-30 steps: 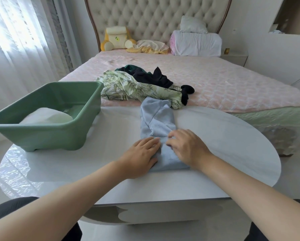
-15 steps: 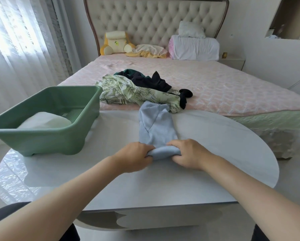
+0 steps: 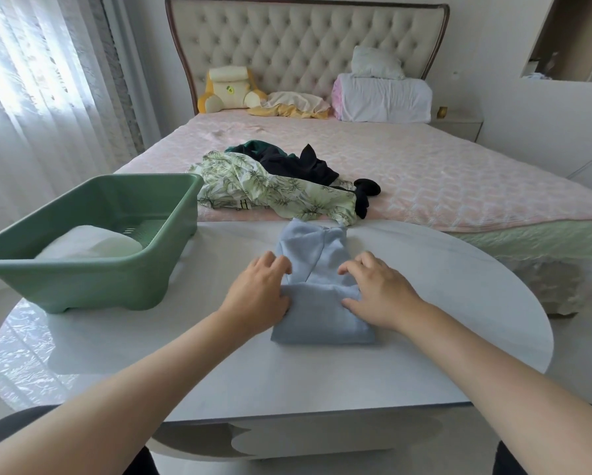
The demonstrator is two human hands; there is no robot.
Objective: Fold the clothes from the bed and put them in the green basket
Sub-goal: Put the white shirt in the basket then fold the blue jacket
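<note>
A light blue garment (image 3: pixel 317 313) lies on the white table (image 3: pixel 442 303), its near end doubled over onto the rest. My left hand (image 3: pixel 257 293) holds the left end of the folded edge, and my right hand (image 3: pixel 378 291) holds the right end, thumbs on the flap and fingers on the cloth beyond it. The green basket (image 3: pixel 92 269) stands at the table's left with a white folded cloth (image 3: pixel 89 241) inside. On the bed (image 3: pixel 459 180) lies a pile: a leaf-print garment (image 3: pixel 274 192), dark clothes (image 3: pixel 294 162) and a black sock (image 3: pixel 363 197).
The bed's foot butts against the table's far edge. Pillows (image 3: pixel 383 94), a yellow plush cushion (image 3: pixel 228 90) and a crumpled cloth lie by the headboard. Curtains (image 3: pixel 48 97) hang at the left. A white cabinet (image 3: pixel 561 125) stands at the right.
Both hands took the garment's near end, lifted it and laid it over away from me. The blue garment is now shorter, with a fold line across its middle.
</note>
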